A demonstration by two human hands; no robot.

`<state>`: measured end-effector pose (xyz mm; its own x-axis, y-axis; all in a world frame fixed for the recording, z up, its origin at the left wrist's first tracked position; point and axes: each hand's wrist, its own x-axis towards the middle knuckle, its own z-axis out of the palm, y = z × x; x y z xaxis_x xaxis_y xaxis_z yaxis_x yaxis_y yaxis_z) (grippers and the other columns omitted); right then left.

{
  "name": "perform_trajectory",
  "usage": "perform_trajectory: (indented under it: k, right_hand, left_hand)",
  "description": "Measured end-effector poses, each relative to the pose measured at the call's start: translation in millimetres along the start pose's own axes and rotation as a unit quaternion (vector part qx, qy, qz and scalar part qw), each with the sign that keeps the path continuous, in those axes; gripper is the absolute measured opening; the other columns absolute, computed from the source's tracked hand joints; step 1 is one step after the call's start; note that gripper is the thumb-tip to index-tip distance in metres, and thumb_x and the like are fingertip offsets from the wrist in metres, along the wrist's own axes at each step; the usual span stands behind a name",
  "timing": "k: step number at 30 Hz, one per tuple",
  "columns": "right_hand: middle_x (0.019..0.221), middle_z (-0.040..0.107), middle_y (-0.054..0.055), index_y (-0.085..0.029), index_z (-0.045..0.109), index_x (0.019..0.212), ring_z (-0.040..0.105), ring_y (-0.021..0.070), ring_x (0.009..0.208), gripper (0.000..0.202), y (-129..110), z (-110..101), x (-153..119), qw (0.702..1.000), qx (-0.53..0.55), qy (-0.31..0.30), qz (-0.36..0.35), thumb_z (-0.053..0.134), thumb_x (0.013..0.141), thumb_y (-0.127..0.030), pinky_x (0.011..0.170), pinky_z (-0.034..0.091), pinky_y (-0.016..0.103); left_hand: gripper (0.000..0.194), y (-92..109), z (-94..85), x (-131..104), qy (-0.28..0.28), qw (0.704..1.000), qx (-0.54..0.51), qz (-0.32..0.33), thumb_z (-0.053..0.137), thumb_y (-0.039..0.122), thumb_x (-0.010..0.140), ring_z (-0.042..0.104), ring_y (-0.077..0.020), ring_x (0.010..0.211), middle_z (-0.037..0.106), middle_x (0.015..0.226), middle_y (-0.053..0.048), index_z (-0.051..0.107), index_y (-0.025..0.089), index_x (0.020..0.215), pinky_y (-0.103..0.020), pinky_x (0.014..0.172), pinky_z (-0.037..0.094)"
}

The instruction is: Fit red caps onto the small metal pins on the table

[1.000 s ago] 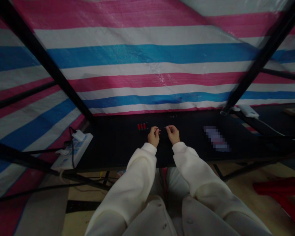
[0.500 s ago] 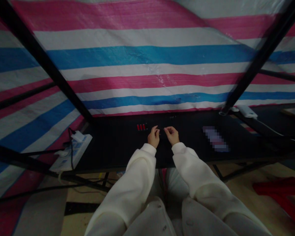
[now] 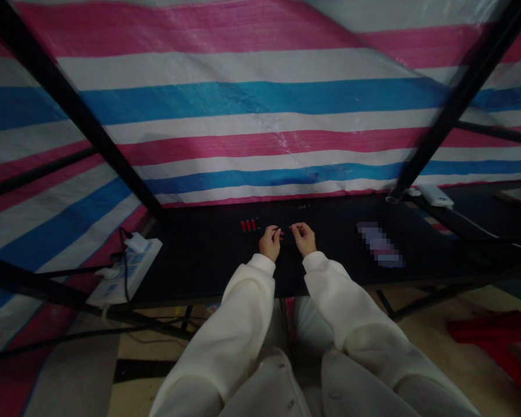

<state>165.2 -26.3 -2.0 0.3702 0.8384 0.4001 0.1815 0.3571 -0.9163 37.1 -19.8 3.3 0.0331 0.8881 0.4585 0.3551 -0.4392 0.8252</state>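
Observation:
Over the middle of the black table [image 3: 200, 255], my left hand [image 3: 270, 242] is closed in a pinch, with a small dark piece just showing at the fingertips. Facing it, a short gap away, my right hand [image 3: 304, 238] pinches something tiny and thin that points toward the left hand. Both pieces are too small and dark to name. Left of my left hand stand several red cylinders [image 3: 248, 225] in a row, with small dark bits beside them. Behind the hands, several tiny light-coloured pieces [image 3: 304, 207] lie near the table's back edge.
A white power strip [image 3: 130, 272] with plugs and cables lies at the table's left end. A blurred-out phone-like object [image 3: 380, 244] rests to the right. Black frame posts [image 3: 443, 124] rise at both sides, before a striped plastic sheet [image 3: 260, 98]. A white adapter [image 3: 435, 196] sits far right.
My left fingers have closed into a tighter pinch, and a small dark piece now shows there. The right hand has barely moved; a thin tip now shows at its fingers.

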Motion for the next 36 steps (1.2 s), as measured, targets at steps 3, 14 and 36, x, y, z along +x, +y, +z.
perform_trajectory:
  k: [3,14,36]
  right_hand:
    - [0.073,0.06,0.004,-0.017,0.056,0.078,0.056,0.0139,0.067,0.033,-0.1,0.5,0.2,1.0,0.011,-0.001,-0.003,0.051,0.073,-0.049,0.065,0.046,0.027]
    - [0.072,0.059,0.003,-0.017,0.056,0.078,0.055,0.0132,0.066,0.033,1.7,2.6,-0.6,1.0,0.01,-0.001,-0.001,0.051,0.072,-0.049,0.063,0.045,0.027]
    - [0.098,0.054,0.005,-0.02,0.047,0.103,0.053,0.0165,0.091,0.034,3.0,0.2,-2.6,0.996,0.008,-0.079,-0.035,0.049,0.069,-0.024,0.081,0.044,0.032]
  left_hand:
    - [0.02,-0.1,-0.3,0.6,0.001,1.0,0.003,-0.003,0.044,0.033,0.084,0.062,-0.0101,0.059,0.067,0.079,-0.004,0.051,0.017,0.095,-0.022,0.058,0.048]
    - [0.028,-3.4,0.4,3.5,0.027,0.997,-0.053,-0.047,0.045,0.04,0.082,0.062,-0.0098,0.056,0.066,0.075,-0.004,0.055,0.015,0.089,-0.021,0.055,0.049]
    - [0.036,7.9,0.1,-0.1,-0.095,0.992,0.022,0.081,0.047,0.028,0.083,0.059,-0.018,0.097,0.061,0.11,-0.006,0.054,0.021,0.117,-0.035,0.089,0.045]
